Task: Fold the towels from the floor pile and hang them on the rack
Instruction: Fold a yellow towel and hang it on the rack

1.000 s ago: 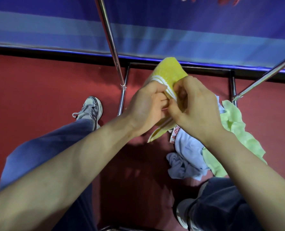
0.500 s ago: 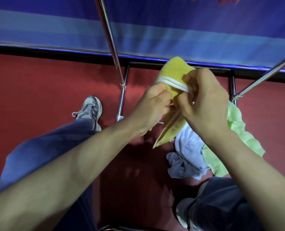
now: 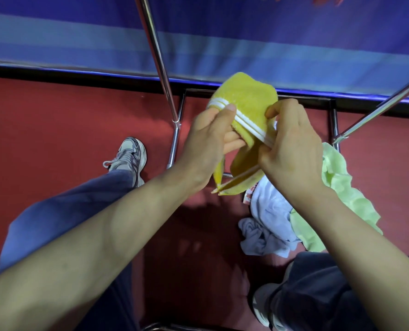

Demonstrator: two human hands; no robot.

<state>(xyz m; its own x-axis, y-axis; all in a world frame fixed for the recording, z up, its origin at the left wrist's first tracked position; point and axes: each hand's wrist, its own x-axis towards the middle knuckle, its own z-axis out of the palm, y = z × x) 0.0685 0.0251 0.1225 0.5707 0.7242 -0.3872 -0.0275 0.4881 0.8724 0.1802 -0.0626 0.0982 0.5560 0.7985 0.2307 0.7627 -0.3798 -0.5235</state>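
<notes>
Head: yellow towel (image 3: 246,99) hangs, long axis vertical.

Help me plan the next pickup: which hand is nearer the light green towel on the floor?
Right. The right hand is just left of the light green towel; the left hand is farther left, across the yellow towel.

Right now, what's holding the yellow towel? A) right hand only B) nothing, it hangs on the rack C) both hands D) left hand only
C: the left hand and the right hand both pinch the yellow towel along its white stripes, up in the air in front of the rack bar.
</notes>
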